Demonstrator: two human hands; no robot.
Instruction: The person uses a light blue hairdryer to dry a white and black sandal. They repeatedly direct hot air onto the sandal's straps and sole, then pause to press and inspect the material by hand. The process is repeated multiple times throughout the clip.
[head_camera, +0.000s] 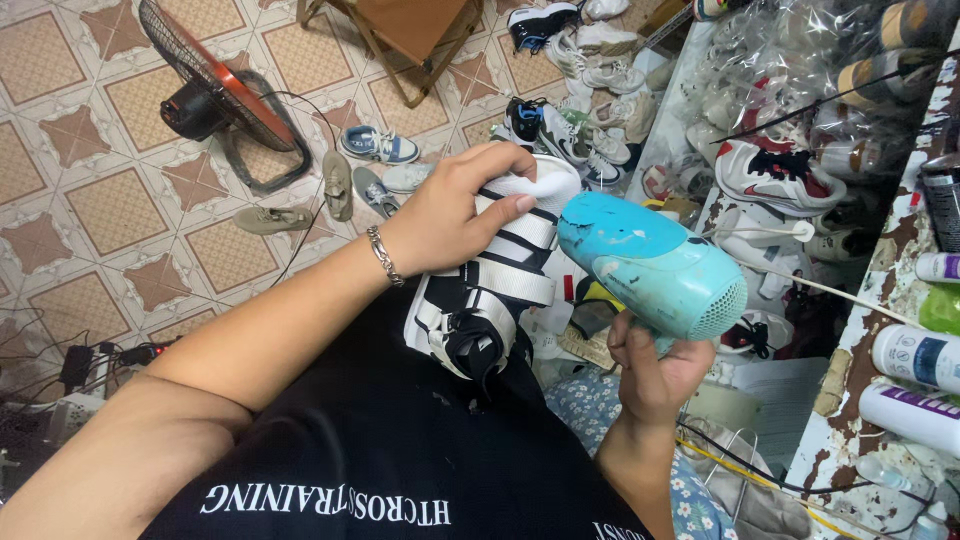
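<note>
- Two hands are working on one black-and-white strapped sneaker (487, 300), which is resting on the person's lap, toe end raised.
- Left hand (455, 215), wearing a chain bracelet (384, 256), is clamping down over the sneaker's upper part, fingers closed across the white straps and pressing near the white toe.
- Right hand (650, 375) is gripping the handle of a turquoise hair dryer (650, 268) just right of the sneaker, fist shut tight around it, the nozzle pointing at the sneaker's toe and nearly touching it.
- Judging by this, the drying step is in hand; the next move probably calls for turning the sneaker under the left hand so another side is facing the nozzle, while keeping the nozzle off the fabric.
- Beyond the sneaker, loose shoes (585, 95) are lying scattered on the patterned tile floor (90, 215), with a floor fan (215, 95) well to its left.
- Right of the sneaker, a worn shelf (880, 290) is carrying bottles (915, 355) and wrapped sneakers (775, 175).
</note>
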